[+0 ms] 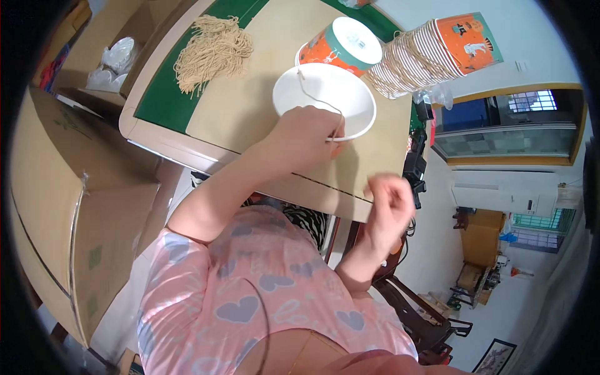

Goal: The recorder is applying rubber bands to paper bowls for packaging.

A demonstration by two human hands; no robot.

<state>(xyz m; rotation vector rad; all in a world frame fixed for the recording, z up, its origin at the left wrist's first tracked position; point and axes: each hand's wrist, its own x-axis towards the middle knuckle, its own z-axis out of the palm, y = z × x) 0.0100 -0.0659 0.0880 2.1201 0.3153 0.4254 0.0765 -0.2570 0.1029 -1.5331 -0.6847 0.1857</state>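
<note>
A white paper bucket (356, 103) is tipped with its open mouth toward me over the near part of the table. My left hand (309, 128) is closed at its near rim, gripping the bucket there. A thin beige cord (319, 99) runs across the bucket's mouth from the far rim to my left fingers. Those fingertips are partly hidden behind the hand and rim. Apart from the bucket, by the table's near right edge, my right hand (392, 200) is raised with its fingers curled in. It is blurred, and whatever its fingers hold cannot be made out.
A bundle of beige cords (214, 55) lies at the table's far left. Beyond the bucket stands an upside-down orange and green paper bucket (350, 47). A long nested stack of buckets with cords (431, 56) lies to its right. Cardboard boxes (112, 219) stand left of the table.
</note>
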